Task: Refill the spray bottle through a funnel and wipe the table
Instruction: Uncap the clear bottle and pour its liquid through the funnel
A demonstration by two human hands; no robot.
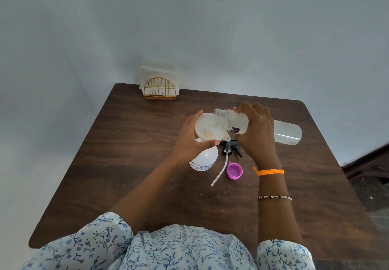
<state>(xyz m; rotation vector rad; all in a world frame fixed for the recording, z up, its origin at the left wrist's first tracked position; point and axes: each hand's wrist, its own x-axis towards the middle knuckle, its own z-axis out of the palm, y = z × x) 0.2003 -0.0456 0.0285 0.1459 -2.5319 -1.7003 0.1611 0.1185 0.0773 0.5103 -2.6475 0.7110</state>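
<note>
Refilling step is under way. The left hand (pixel 190 141) is curling fingers and thumb round the funnel (pixel 210 130), seated in the spray bottle (pixel 203 160) at table (pixel 126 164) centre. The right hand (pixel 255 133) is gripping the tilted refill bottle (pixel 235 121), mouth over the funnel. Next, judging so: steeper tilt, steady funnel.

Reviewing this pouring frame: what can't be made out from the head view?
- Spray bottle fill level and neck: hidden by the funnel and left hand.
- Its label text: too small.
- Any liquid stream from the refill bottle: not discernible; the right hand covers its middle.
- Trigger head: partly behind the right hand.
</note>
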